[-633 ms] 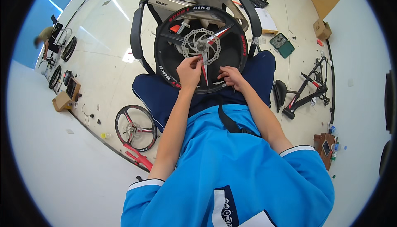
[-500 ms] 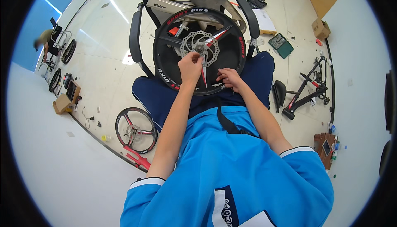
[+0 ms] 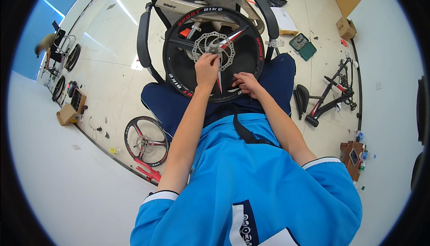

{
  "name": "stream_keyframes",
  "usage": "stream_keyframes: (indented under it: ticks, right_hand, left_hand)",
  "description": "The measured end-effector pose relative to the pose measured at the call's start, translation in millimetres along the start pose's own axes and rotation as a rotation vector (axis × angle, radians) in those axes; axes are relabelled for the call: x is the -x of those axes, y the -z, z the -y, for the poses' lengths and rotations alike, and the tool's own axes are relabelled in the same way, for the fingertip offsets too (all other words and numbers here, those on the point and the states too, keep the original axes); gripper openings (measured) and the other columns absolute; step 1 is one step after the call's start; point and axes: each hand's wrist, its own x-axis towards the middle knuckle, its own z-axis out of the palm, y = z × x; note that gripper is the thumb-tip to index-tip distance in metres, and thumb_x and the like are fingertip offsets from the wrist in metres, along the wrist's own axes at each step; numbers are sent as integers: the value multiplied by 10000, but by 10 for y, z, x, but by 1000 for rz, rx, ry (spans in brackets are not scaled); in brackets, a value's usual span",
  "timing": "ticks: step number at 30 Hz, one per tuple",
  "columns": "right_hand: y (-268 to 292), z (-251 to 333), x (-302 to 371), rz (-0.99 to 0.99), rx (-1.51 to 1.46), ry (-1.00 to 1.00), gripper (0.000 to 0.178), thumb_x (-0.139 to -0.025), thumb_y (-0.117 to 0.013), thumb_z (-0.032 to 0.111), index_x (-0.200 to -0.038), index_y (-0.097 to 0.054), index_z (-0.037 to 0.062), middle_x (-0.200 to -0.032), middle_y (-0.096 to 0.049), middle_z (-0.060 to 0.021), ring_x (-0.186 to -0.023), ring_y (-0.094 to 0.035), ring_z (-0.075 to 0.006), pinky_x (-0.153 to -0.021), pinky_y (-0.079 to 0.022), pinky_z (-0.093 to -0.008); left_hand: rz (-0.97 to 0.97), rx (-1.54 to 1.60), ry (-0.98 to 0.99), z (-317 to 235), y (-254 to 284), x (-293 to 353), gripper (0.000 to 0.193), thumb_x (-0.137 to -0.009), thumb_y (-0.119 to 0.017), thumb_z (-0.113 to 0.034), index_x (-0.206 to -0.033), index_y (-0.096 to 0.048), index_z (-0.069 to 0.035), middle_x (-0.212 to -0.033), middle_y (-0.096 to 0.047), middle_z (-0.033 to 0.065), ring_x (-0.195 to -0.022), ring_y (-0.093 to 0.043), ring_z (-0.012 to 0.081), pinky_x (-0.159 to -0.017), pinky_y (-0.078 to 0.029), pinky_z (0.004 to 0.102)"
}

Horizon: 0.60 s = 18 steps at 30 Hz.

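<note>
A black bicycle wheel (image 3: 177,69) with red and white lettering on its rim leans across my thighs against an office chair. Its silver disc brake rotor (image 3: 230,59) faces me, bolted round the hub. My left hand (image 3: 207,71) is at the rotor's lower edge, just below the hub, with thumb and fingers pinched together. Whatever lies between those fingertips is too small to see. Over the wheel's lower right part hangs my right hand (image 3: 247,85), fingers loosely bent and apart, holding nothing visible.
A beige bike frame (image 3: 179,5) lies on the chair behind the wheel, between the armrests (image 3: 144,40). On the floor are another wheel (image 3: 130,141) with a red fork (image 3: 150,172), a black bike frame (image 3: 333,100) and an open green tool case (image 3: 307,51). Another person (image 3: 46,44) is far left.
The whole view has shifted slightly. My left fingertips stay pinched by the hub, with the hand turned a little. The right hand keeps its place near the rim.
</note>
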Motion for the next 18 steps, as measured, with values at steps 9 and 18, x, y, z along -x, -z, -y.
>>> stream_keyframes:
  ticks: [9,18]
  right_hand:
    - [-11,12,-3,-6,25,-4,202,-980,-598,261,-1002,-568,63,-785,-660,-101,-410,-299,-26,-363,-212,-205]
    - [47,-25,230,-63,601,257,215,-962,-579,214,-1046,-611,19,-754,-657,-106,-575,-586,-155,-547,-472,-295]
  left_hand:
    - [-43,-34,-108,92,-4,27,116,-805,-759,-59,-898,-757,9,-881,-710,122,-719,-692,236,-655,-540,304]
    - [-54,76,8,29,-25,41,116,-807,-755,-45,-912,-752,4,-855,-697,93,-652,-664,186,-618,-520,274]
